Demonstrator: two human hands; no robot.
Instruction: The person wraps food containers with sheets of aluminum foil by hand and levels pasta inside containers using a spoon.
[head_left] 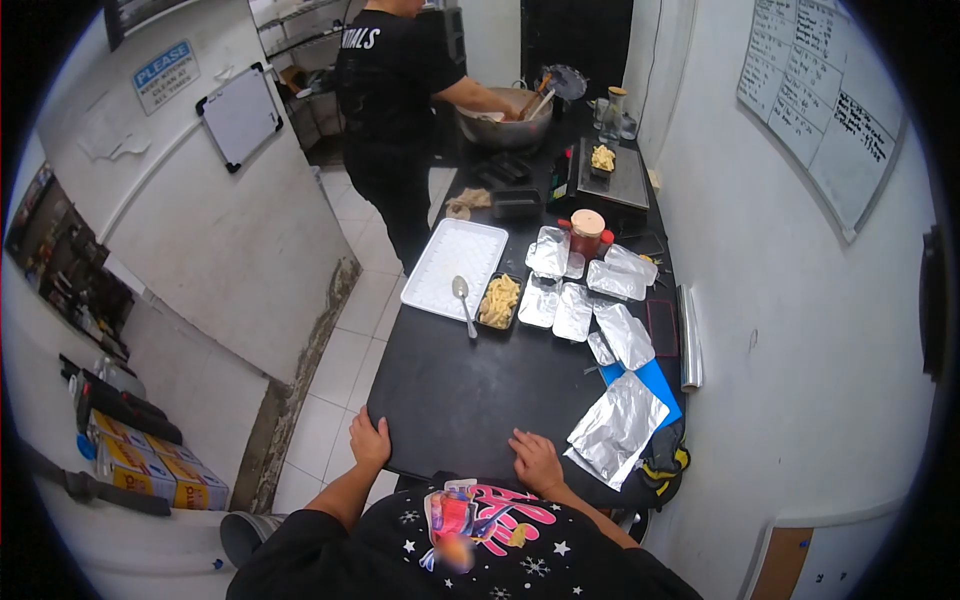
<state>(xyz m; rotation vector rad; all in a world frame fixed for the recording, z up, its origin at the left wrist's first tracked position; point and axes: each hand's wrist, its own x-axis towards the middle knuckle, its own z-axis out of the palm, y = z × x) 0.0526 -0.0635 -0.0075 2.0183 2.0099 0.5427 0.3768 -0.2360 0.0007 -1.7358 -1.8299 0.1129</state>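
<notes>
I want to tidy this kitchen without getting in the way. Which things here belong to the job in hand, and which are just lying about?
Probably in the job: food tub, spoon, foil-topped tubs, foil sheet, scale, bowl.

Apparently just lying about: cloth, blue sheet, floor boxes.

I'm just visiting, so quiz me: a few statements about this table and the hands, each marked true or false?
1. The left hand is at the edge of the black flat-topped table. True.
2. The right hand grips the shiny metal spoon. False: the spoon lies partly on the white rectangular tray.
3. The black rectangular tub of pale yellow food is foil-covered. False: it is open.
4. A large silver foil sheet overlaps the flat blue sheet. True.
</notes>
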